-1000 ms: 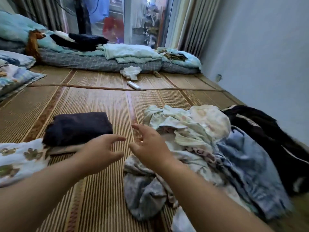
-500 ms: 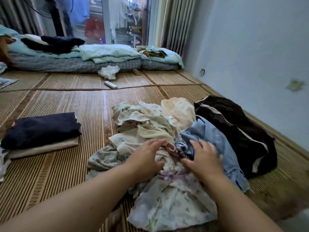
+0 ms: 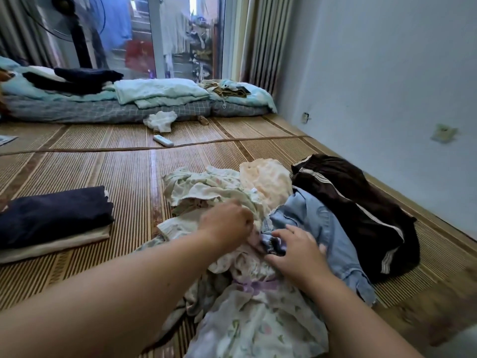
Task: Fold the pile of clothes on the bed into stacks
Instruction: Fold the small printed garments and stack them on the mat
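the pile (image 3: 201, 187) of loose clothes lies on the mat (image 3: 103, 171), right of centre and directly in front of the person. it is mostly pale, printed pieces, with a floral cloth (image 3: 258, 329) spilling toward the near edge. a blue garment (image 3: 317, 218) lies on its right side, and a brown garment (image 3: 361, 210) with white stripes lies touching that, nearest the wall (image 3: 387, 73).

the left hand (image 3: 227, 224) is on the pale clothes mid-pile, fingers curled down into them; it is blurred, so a grip cannot be told. the right hand (image 3: 296, 251) is just beside it, thumb and fingers curled round a bunched edge of the blue garment.

well to the left sits a folded stack (image 3: 51, 215), navy on cream. farther back on the mat lie a remote (image 3: 163, 140) and a crumpled white cloth (image 3: 160, 121), then bedding (image 3: 103, 109) with folded items on it, and a fan (image 3: 74, 29) behind.
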Action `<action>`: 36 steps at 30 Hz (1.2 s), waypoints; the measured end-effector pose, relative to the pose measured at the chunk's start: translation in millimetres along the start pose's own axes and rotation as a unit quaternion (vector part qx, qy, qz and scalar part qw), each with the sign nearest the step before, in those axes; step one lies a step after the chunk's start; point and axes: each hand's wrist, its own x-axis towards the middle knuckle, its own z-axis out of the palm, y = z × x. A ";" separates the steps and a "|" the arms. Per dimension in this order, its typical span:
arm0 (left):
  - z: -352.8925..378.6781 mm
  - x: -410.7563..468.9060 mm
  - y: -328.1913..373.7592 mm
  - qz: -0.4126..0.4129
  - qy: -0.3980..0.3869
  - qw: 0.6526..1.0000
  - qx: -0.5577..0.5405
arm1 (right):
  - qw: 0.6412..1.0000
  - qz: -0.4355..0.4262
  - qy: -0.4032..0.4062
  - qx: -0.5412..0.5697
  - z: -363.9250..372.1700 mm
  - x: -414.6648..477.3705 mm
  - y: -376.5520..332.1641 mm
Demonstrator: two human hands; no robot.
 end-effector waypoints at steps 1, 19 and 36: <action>-14.1 3.2 3.1 0.008 0.021 0.999 -0.044 | 1.000 -0.016 0.005 0.021 -1.6 -0.8 -8.2; -265.4 -62.2 -35.6 -0.024 0.191 0.935 -0.297 | 0.821 -0.099 0.197 0.526 -208.8 -20.5 -150.3; -266.0 -217.7 -93.6 -0.159 0.056 0.722 -0.671 | 0.920 -0.181 0.023 0.346 -100.6 -93.9 -250.8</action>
